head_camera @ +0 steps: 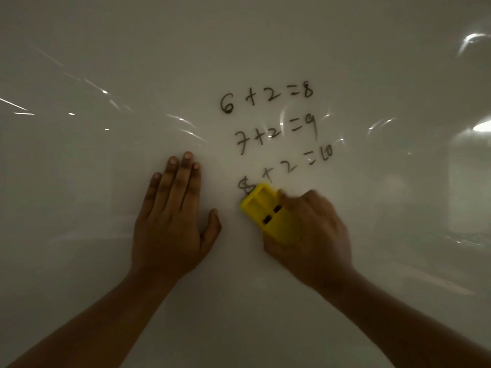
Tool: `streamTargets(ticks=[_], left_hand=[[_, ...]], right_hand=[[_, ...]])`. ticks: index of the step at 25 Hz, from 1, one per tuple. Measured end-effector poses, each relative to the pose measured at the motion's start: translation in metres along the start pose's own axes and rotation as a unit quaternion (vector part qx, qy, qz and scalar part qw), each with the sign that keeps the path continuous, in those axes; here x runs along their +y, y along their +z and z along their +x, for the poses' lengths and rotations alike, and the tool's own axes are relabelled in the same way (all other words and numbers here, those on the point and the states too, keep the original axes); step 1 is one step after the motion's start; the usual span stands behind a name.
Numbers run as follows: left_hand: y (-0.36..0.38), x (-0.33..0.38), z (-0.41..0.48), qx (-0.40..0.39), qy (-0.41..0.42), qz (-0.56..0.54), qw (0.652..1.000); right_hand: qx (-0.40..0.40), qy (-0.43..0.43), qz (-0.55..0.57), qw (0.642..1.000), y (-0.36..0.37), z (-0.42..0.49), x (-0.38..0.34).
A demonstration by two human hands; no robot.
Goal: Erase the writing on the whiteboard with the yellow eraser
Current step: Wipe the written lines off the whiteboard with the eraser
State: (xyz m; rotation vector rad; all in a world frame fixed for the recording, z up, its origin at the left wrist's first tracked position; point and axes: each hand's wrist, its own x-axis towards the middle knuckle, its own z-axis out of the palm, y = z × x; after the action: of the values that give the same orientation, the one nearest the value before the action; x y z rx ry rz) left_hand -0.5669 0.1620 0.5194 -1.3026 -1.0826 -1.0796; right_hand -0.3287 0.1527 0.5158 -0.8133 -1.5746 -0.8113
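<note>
A glossy whiteboard (239, 49) fills the whole view. Three lines of black writing (271, 128) slant across its middle: "6+2=8", "7+2=9" and "8+2=10". My right hand (310, 229) is shut on the yellow eraser (265, 211), which presses against the board with its upper left corner covering part of the 8 in the lowest line. That hand looks blurred. To the left of the writing, my left hand (172, 213) lies flat on the board with its fingers extended and holds nothing.
Bright reflections of lamps streak the board at the left (101, 88) and at the right edge (481, 126). Both my forearms come up from the bottom corners of the view.
</note>
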Motion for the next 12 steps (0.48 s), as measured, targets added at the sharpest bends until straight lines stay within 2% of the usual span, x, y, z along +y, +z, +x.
streamTargets(ticks=[1,2,3,5,6,7,10,12], left_hand=[[0.000,0.000,0.000,0.001,0.001,0.000,1.000],[0.000,0.000,-0.001,-0.001,0.000,0.000,1.000],[0.000,0.000,-0.001,0.000,-0.001,-0.001,1.000],[0.000,0.001,-0.001,0.007,-0.001,-0.004,1.000],[0.000,0.001,-0.001,0.011,0.002,-0.004,1.000],[0.000,0.000,-0.002,0.015,0.006,-0.004,1.000],[-0.001,0.000,-0.001,0.016,0.011,-0.011,1.000],[-0.002,0.002,-0.002,0.018,0.008,-0.020,1.000]], right_hand=[[-0.023,-0.065,-0.010,0.998,0.002,-0.009,-0.002],[-0.033,-0.091,-0.018,0.995,-0.001,-0.009,0.001],[-0.027,-0.068,-0.024,0.997,-0.006,0.000,0.007],[0.017,0.060,-0.008,0.998,-0.014,0.030,0.012],[0.028,0.086,0.000,0.996,-0.013,0.041,0.006],[0.023,0.065,0.000,0.998,-0.008,0.045,-0.005],[-0.035,-0.093,-0.012,0.995,0.007,0.023,-0.024],[-0.043,-0.092,-0.029,0.994,-0.006,0.024,-0.011]])
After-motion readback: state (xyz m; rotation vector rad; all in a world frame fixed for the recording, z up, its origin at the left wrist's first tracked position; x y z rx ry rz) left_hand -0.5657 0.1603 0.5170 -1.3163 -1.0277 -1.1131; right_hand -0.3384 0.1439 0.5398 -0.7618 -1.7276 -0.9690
